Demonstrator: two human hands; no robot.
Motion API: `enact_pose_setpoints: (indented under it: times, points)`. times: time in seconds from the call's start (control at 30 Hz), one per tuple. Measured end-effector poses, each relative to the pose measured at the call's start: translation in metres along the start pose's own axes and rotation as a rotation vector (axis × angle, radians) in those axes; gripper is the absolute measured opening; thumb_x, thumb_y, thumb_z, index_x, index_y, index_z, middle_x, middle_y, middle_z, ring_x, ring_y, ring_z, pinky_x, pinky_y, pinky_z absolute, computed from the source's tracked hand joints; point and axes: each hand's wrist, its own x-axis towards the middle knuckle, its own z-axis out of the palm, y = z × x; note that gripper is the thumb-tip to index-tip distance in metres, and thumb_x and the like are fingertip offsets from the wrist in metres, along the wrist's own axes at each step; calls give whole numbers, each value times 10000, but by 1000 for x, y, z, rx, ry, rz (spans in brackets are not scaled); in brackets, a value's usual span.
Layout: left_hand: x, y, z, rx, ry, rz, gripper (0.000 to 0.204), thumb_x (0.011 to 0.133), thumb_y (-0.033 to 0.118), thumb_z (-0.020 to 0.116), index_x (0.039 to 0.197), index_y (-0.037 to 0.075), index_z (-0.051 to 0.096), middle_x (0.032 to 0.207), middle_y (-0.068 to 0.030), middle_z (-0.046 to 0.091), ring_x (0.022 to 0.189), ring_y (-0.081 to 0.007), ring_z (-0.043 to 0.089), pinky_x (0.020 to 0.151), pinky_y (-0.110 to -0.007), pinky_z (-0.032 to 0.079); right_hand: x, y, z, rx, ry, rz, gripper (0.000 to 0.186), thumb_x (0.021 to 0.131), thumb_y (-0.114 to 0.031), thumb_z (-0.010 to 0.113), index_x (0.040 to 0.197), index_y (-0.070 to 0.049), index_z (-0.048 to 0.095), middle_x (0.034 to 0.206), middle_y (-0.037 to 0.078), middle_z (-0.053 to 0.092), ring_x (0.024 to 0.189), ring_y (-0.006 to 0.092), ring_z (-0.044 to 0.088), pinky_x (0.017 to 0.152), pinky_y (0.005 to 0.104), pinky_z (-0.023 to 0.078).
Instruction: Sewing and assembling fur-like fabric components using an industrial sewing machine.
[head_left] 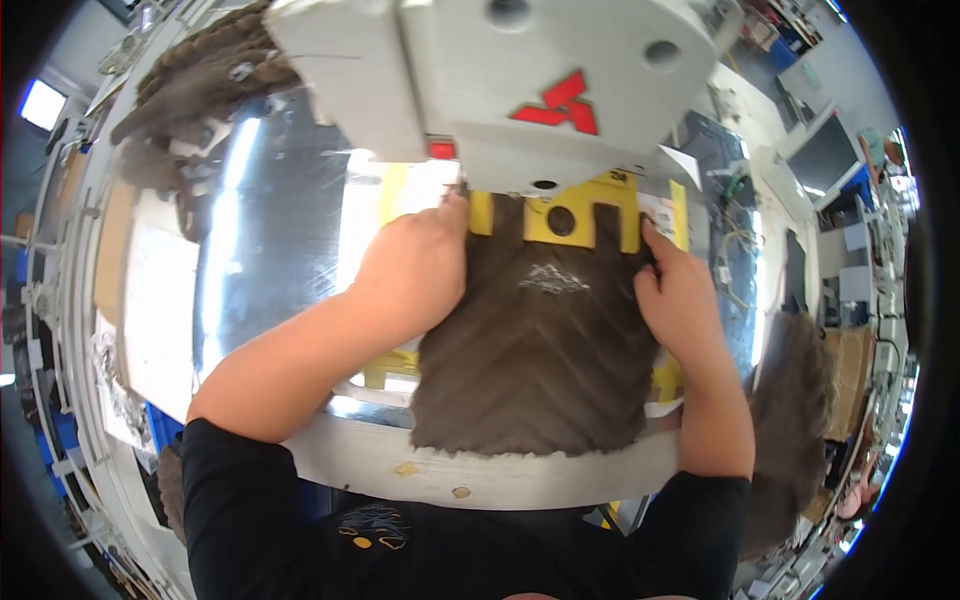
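A brown fur piece [540, 350] with chevron ridges lies in front of me, its near edge over the pale table border. Two strips at its far end rest on a yellow plate [630, 215] with a round hole. My left hand [420, 260] is closed at the far left corner of the fur, fingertips partly hidden. At the opposite corner, my right hand [682, 295] pinches the right edge between thumb and fingers. Just beyond both hands hangs the white head of a large machine [590, 60], covering the far part of the plate.
Under the fur spreads a shiny metal table [265, 230]. More brown fur is heaped at the far left [200, 85], and another fur piece [790, 420] hangs on the right. Loose cables [740, 250] lie right of the plate. A dark monitor [822, 155] stands farther right.
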Motion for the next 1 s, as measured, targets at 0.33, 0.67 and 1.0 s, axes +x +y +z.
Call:
enact_pose_setpoints:
  times: [0.33, 0.67, 1.0]
  points:
    - [3, 0, -5, -2, -49, -1, 378, 960, 102, 510, 1288, -74, 574, 879, -249, 712, 859, -426, 701, 769, -511, 554, 2, 2, 4, 4, 24, 38, 543, 845, -60, 546, 1378, 15, 617, 904, 318, 678, 853, 486, 665, 803, 534, 528]
    - [4, -22, -46, -44, 133, -95, 266, 936, 174, 602, 1152, 46, 689, 940, -214, 720, 926, -430, 686, 842, -523, 544, -2, 11, 14, -14, 72, -30, 551, 836, -53, 546, 1374, 39, 615, 901, 324, 677, 855, 481, 674, 800, 530, 533]
    - [-43, -303, -176, 666, 319, -650, 497, 913, 50, 575, 1379, 220, 607, 1311, -222, 566, 1128, -437, 649, 962, -507, 539, -1, 12, 11, 1, 111, -25, 544, 834, -59, 551, 1365, 31, 625, 888, 314, 679, 846, 478, 672, 806, 541, 529]
